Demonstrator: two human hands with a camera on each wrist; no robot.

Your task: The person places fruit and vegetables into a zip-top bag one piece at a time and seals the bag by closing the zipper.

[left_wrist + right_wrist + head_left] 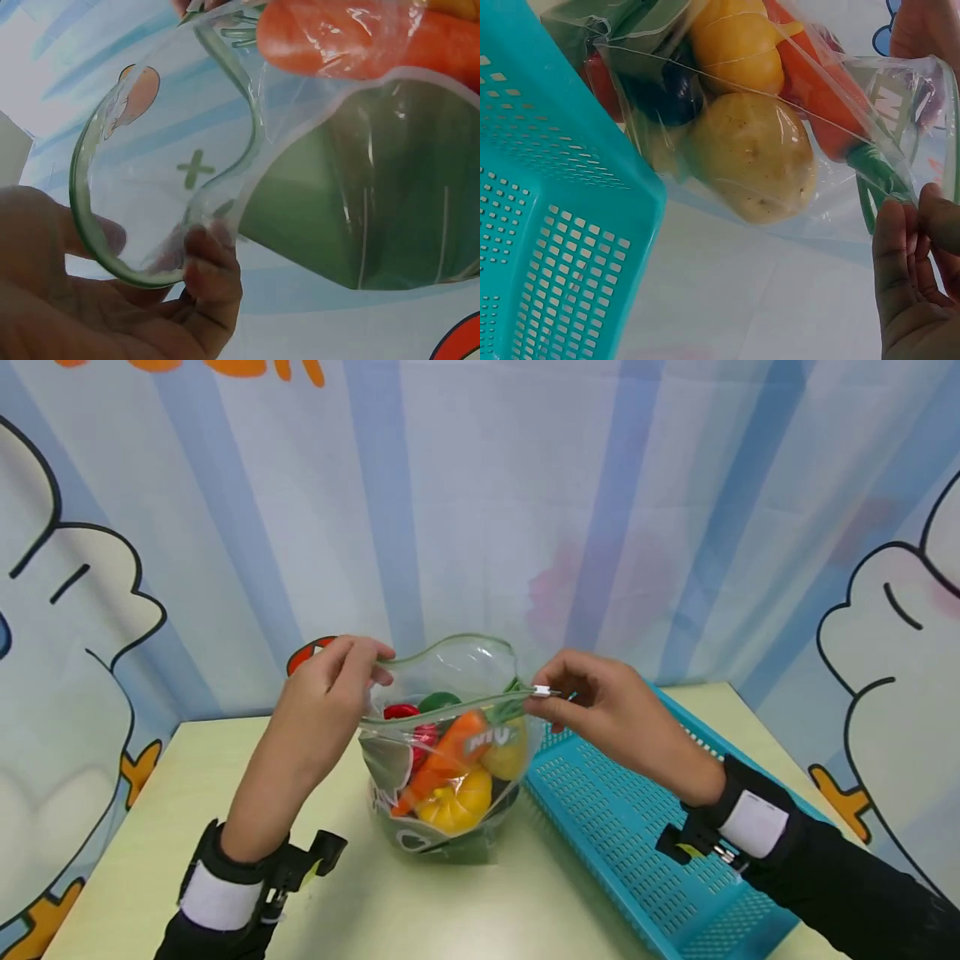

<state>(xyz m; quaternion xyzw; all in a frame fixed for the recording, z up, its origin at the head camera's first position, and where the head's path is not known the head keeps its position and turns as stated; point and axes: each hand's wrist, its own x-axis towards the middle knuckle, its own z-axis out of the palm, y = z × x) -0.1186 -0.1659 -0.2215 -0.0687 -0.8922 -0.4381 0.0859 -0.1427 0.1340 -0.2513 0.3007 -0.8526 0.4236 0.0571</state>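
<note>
A clear zip bag (465, 850) with a green zip rim stands on the table, its mouth gaping. Inside show an orange carrot (446, 756), a small yellow pumpkin (459, 802), a potato (754, 157), a dark purple eggplant (664, 86) and red and green pieces partly hidden behind them. My left hand (322, 706) holds the left end of the rim, thumb and fingers on the film. At the right end my right hand (611, 706) pinches the bag's corner beside the white slider (542, 691). The carrot's green top lies near the right fingertips.
A blue perforated plastic basket (600, 868) lies on the right of the pale table (330, 877), close beside the bag. Behind the table hangs a blue and white striped curtain (480, 510) with cartoon figures.
</note>
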